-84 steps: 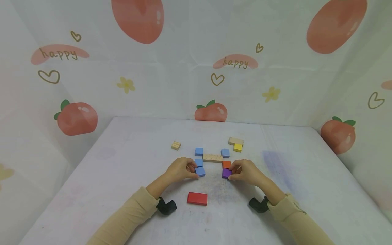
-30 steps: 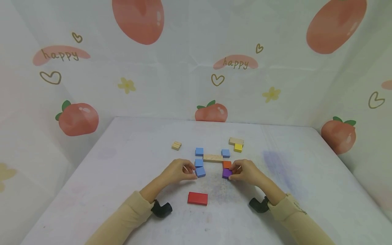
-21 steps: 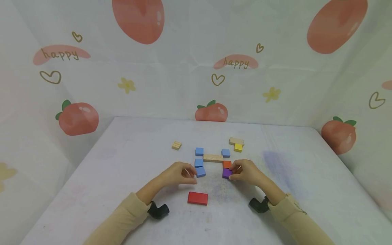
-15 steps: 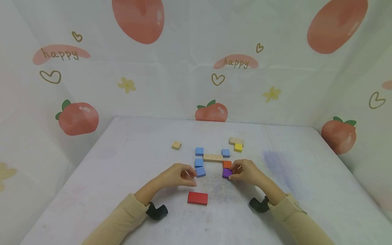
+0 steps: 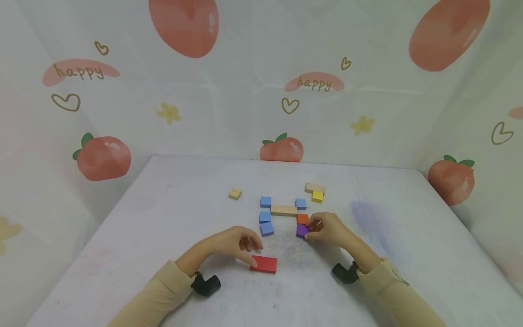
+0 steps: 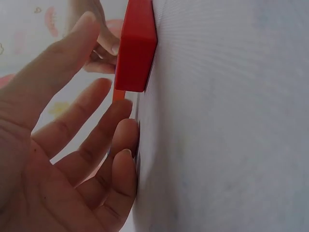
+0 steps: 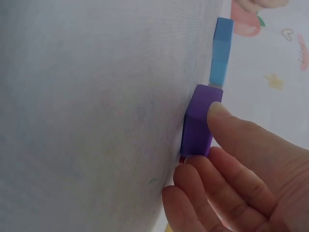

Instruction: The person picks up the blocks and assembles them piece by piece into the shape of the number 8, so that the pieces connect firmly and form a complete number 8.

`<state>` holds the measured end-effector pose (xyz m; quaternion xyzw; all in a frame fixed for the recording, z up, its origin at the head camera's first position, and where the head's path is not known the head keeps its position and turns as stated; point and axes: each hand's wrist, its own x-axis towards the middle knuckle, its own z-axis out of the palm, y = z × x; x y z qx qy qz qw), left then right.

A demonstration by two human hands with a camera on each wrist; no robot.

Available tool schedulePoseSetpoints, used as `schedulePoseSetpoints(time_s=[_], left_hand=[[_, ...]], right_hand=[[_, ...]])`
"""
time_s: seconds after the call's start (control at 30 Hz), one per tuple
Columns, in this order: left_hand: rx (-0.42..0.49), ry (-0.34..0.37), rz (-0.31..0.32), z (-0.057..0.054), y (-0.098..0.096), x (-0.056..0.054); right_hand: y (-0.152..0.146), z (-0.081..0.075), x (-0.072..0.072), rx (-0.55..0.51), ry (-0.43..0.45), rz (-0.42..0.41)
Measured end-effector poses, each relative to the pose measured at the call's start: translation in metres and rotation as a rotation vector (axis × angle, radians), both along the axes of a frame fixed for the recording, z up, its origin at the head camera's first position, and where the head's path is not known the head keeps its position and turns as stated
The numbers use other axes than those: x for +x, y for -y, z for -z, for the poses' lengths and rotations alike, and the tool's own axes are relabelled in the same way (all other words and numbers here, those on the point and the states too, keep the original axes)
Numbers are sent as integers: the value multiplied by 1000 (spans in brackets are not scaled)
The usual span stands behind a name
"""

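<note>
My left hand (image 5: 234,241) is spread over the left end of a red rectangular block (image 5: 266,264), its thumb overlapping that end in the head view. Its fingers are loosely bent and hold nothing; in the left wrist view the red block (image 6: 137,53) stands just past the fingertips. With thumb and fingertips my right hand (image 5: 330,229) pinches a purple block (image 5: 302,230) at its right side. That block touches an orange block (image 5: 302,219) behind it. Two blue blocks, a nearer one (image 5: 267,228) slightly turned and a farther one (image 5: 264,217), form the row opposite.
Behind them, a plain wooden bar (image 5: 283,210) lies between a left blue block (image 5: 265,202) and a right blue block (image 5: 300,204). Farther back are a striped wooden block (image 5: 234,194), a yellow block (image 5: 317,196) and a plain wooden block (image 5: 314,187) on the white table (image 5: 184,190).
My left hand has let go of the near blue block and moved toward me, over to the red block, with its thumb and fingers spreading. My right hand stays at the purple block.
</note>
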<state>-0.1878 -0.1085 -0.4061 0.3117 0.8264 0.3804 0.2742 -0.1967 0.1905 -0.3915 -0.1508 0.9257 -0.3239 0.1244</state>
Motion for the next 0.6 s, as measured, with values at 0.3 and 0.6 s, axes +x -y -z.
schedulePoseSetpoints(time_s=[0.3,0.6], left_hand=[[-10,12,69,-5,-2,4],[-39,-26,67,-3,-3,4]], right_hand=[[0,-1,0,5,-9,-13],[0,-2,1,-1,-2,-8]])
